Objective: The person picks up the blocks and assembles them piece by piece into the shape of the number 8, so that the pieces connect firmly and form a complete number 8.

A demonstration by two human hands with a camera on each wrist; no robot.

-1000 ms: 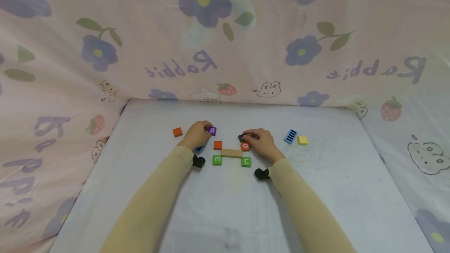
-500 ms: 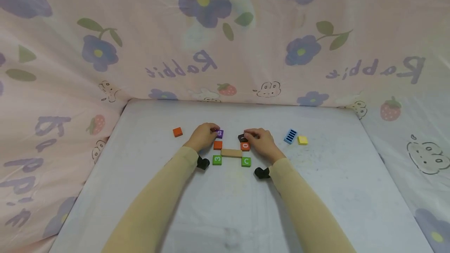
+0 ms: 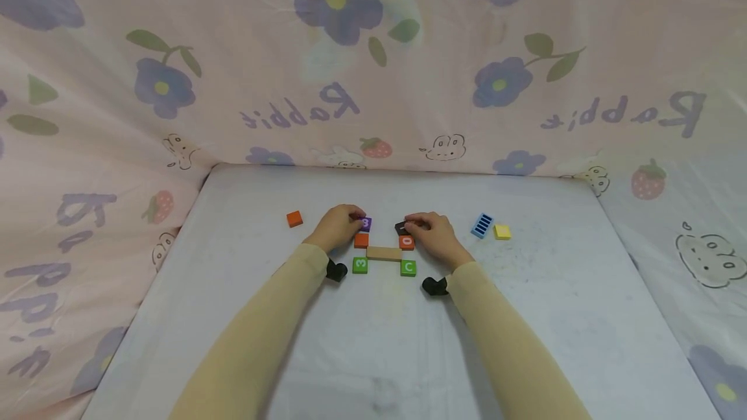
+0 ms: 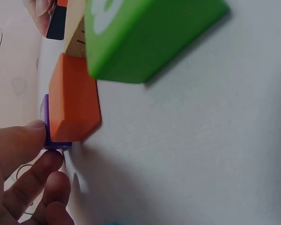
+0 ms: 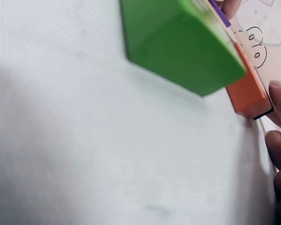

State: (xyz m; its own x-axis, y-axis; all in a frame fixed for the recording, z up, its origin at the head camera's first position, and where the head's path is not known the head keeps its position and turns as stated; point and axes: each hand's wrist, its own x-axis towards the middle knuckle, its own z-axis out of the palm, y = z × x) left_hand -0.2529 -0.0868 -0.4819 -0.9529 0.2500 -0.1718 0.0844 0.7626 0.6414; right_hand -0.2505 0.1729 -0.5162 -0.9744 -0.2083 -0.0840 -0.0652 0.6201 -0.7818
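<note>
My left hand [image 3: 337, 225] pinches a purple number tile [image 3: 366, 224] between thumb and fingers, just beyond a plain orange tile [image 3: 361, 240]. In the left wrist view the purple tile [image 4: 47, 122] sits against the orange tile's far side. My right hand [image 3: 432, 233] holds a black tile [image 3: 401, 229] behind an orange tile marked 0 [image 3: 406, 242]; fingers cover part of it. Between the two orange tiles' near corners lies a wooden strip [image 3: 384, 253]. Nearer stand a green tile marked 3 [image 3: 360, 266] and a green tile marked C [image 3: 408, 268].
A loose orange tile [image 3: 294, 219] lies to the left on the white table [image 3: 362, 342]. On the right are a blue tile with dark bars [image 3: 482, 225] and a yellow tile [image 3: 502, 232]. Printed cloth [image 3: 385, 83] walls the back and sides.
My left hand has moved right and slightly nearer, bringing the purple tile up to the plain orange tile. My right hand stays in place on the black tile.
</note>
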